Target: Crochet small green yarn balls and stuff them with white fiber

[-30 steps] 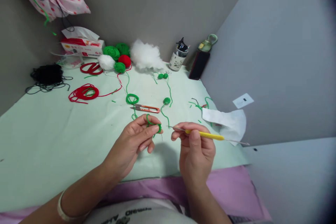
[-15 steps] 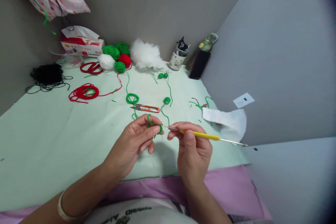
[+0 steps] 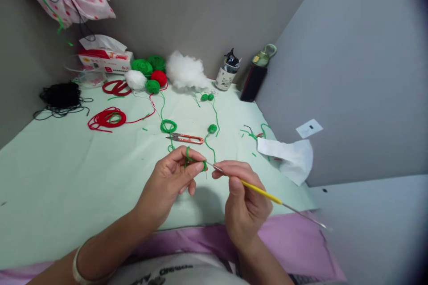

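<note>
Between thumb and fingers, my left hand (image 3: 174,176) pinches a small piece of green crochet work (image 3: 204,166), with green yarn (image 3: 188,153) looped over its index finger. My right hand (image 3: 245,202) grips a crochet hook (image 3: 262,192) with a yellow handle and metal ends. The hook's near tip touches the green piece; whether it sits inside a stitch I cannot tell. Just beyond my hands lie orange thread snips (image 3: 187,138), a coil of green yarn (image 3: 168,126) and a small green crocheted ball (image 3: 212,129) with a tail.
Along the back stand a tissue box (image 3: 106,60), yarn balls (image 3: 142,67), white stuffing (image 3: 186,70), a pen cup (image 3: 226,75) and a phone (image 3: 254,83) against a bottle. Red scissors (image 3: 117,87), red yarn (image 3: 107,118) and black yarn (image 3: 62,94) lie left. White paper (image 3: 296,156) lies right.
The crochet hook has tilted, its far end swinging down and slightly right, while its near tip stays at the green piece. My right hand has turned with it; my left hand barely moved.
</note>
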Tool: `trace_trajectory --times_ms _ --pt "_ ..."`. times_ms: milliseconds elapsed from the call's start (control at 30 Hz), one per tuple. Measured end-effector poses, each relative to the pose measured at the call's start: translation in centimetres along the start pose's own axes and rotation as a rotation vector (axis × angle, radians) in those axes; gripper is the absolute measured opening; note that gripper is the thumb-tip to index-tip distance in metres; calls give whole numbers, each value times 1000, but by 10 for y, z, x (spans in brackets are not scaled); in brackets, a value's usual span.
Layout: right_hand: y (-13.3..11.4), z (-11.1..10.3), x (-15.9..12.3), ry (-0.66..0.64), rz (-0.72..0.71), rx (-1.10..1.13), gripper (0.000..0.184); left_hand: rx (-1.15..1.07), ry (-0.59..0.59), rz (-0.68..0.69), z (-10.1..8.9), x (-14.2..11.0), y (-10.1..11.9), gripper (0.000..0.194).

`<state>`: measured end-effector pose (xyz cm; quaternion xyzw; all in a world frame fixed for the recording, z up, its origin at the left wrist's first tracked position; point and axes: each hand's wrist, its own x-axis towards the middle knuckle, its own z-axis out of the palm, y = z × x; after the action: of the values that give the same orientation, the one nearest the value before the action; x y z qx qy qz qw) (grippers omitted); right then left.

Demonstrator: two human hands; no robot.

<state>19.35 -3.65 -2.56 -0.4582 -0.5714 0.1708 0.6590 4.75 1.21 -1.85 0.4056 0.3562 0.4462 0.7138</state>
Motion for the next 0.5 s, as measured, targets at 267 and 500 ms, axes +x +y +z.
trace_trajectory --times_ms 267,500 --pt "5 1 -3 16 -23 -1 27 77 14 -9 2 -1 -1 14" --pt "7 5 -1 77 20 125 26 62 7 -17 2 -2 -2 13"
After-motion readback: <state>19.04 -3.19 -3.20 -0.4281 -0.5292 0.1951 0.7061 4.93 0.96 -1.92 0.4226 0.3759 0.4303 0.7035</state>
